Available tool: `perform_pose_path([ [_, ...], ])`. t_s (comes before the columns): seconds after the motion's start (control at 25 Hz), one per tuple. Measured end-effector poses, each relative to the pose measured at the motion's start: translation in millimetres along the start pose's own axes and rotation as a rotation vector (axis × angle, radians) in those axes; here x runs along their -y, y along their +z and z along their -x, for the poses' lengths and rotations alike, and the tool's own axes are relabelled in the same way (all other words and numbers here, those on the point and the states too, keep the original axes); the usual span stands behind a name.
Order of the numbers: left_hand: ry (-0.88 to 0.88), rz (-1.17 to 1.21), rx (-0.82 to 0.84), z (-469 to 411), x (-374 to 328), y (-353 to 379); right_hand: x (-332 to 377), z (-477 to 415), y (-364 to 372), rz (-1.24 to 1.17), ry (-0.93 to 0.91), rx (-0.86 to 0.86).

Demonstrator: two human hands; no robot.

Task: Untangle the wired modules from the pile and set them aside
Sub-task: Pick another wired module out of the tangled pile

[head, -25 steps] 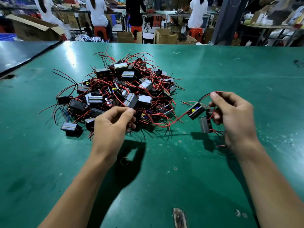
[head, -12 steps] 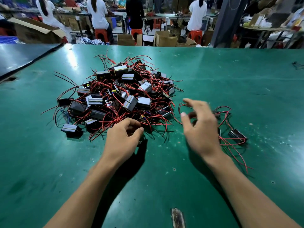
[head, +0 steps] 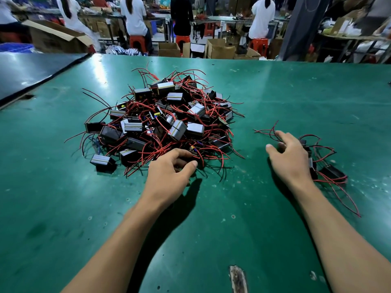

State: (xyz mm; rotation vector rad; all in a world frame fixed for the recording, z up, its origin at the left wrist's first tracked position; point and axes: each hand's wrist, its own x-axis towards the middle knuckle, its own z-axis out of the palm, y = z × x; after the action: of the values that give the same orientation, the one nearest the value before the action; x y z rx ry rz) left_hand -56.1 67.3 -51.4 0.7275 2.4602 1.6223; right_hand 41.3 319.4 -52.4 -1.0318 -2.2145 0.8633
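A tangled pile of black wired modules (head: 165, 123) with red and black leads lies mid-table on the green table (head: 275, 92). My left hand (head: 169, 176) sits at the pile's near edge, thumb and fingers curled round a small module (head: 193, 152) there. To the right, a few separated modules (head: 332, 173) lie with their red wires spread on the table. My right hand (head: 289, 157) is over their left side with its fingers loosely spread, holding nothing and partly hiding them.
A dark table (head: 31, 68) adjoins at the far left. A worn patch (head: 238, 278) marks the near edge. Beyond the far edge stand cardboard boxes (head: 220, 49), red stools and several people at benches.
My right hand set the modules it was holding down on the table at the right and let go. My left hand sank to the pile's near edge.
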Motion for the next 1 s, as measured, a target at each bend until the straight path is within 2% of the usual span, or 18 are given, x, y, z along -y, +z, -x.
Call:
perform_pose_path([
  [0.08, 0.016, -0.013, 0.020, 0.2, 0.4, 0.4, 7.9, 8.1, 1.9, 0.165, -0.058, 0.000],
  [0.16, 0.035, -0.037, 0.047, 0.1, 0.9, 0.8, 18.3, 19.8, 6.3, 0.298, -0.088, -0.078],
  [0.2, 0.042, -0.052, 0.052, 0.4, 1.0, 1.2, 24.4, 26.1, 7.4, 0.261, -0.111, -0.133],
  [0.28, 0.059, -0.081, 0.045, 0.9, 0.4, 2.4, 36.3, 36.3, 10.7, 0.008, -0.218, -0.164],
  [0.36, 0.077, -0.102, 0.038, 0.1, -0.2, 3.2, 46.6, 47.1, 19.6, -0.172, -0.265, 0.000],
  [0.48, 0.098, -0.156, 0.053, -1.5, -0.6, 4.9, 46.1, 54.7, 37.6, -0.071, -0.291, 0.264],
  [0.56, 0.094, -0.167, 0.044, -1.8, -0.1, 5.0, 45.8, 54.8, 41.6, -0.018, -0.306, 0.301],
  [0.72, 0.081, -0.168, 0.004, -1.5, -0.7, 5.1, 43.0, 52.0, 29.6, -0.176, -0.242, 0.381],
  [1.0, 0.027, -0.065, -0.008, -0.2, -3.0, 3.2, 50.2, 62.3, 18.3, -0.181, -0.382, 0.674],
])
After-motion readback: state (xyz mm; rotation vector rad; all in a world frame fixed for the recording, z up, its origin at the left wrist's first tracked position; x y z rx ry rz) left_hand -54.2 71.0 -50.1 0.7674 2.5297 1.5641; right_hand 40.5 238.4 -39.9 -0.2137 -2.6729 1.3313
